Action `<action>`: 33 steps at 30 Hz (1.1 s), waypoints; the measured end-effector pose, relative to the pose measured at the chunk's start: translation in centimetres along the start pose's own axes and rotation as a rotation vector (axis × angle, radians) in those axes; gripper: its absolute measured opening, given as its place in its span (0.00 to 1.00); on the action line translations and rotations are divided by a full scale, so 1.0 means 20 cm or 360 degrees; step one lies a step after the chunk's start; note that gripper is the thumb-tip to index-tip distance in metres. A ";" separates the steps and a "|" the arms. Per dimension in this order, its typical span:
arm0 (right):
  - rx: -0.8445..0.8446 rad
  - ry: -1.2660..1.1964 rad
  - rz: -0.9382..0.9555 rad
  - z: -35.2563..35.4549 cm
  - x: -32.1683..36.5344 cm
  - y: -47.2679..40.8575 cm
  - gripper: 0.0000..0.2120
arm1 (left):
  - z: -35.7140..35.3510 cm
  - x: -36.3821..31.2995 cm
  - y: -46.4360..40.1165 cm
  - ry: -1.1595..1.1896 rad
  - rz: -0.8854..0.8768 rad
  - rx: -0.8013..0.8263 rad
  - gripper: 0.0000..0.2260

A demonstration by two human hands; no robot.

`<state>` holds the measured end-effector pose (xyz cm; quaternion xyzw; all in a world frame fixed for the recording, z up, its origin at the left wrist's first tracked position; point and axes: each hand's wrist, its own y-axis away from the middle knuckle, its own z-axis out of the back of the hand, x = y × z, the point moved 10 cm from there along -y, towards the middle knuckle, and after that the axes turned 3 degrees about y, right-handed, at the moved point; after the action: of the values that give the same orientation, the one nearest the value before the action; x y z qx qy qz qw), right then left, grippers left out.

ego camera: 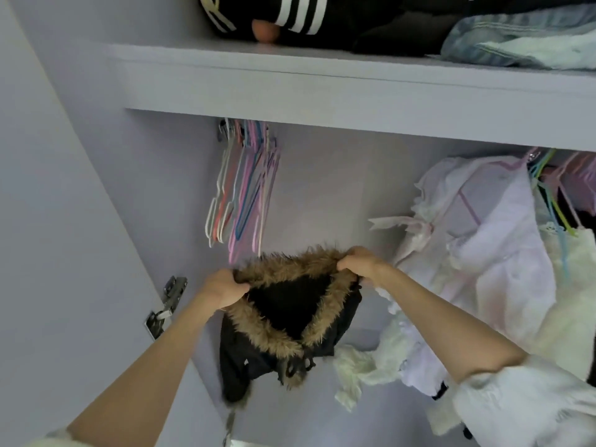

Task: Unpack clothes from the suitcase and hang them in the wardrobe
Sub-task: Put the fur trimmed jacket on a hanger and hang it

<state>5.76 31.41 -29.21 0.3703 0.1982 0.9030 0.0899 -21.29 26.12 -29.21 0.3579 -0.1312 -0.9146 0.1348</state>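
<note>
Item: small black jacket with brown fur-trimmed hood (290,314). Your left hand (222,290) and right hand (362,264) pinch the hood rim, fingers curled, spreading it below the pastel wire hangers (245,185), likely to take one.

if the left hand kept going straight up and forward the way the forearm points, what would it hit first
Probably the bunch of empty hangers above the left hand, which grips the fur-trimmed hood. Depth is unclear; it might pass in front of them and meet the wardrobe back wall.
</note>
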 end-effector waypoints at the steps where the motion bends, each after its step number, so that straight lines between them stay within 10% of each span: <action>1: 0.0040 0.0032 0.0010 -0.02 0.05 -0.03 0.12 | 0.01 0.00 -0.03 0.0055 -0.0001 0.0006 0.09; 16: 0.0282 -0.0883 0.0390 -0.22 0.97 -0.17 0.18 | 0.05 0.07 -0.09 0.0080 0.0005 0.0064 0.15; 22: 0.0178 -0.0827 0.0409 -0.24 1.03 -0.18 0.05 | 0.08 0.11 -0.05 0.0185 0.0091 0.0057 0.14; 33: -0.0199 -0.1433 0.0495 0.07 0.85 -0.15 0.19 | 0.01 0.09 -0.01 0.0362 0.0132 0.0098 0.17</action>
<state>-5.26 39.84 -18.89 0.7437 0.0272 0.6659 0.0528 -22.80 25.76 -30.26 0.4575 -0.1577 -0.8573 0.1755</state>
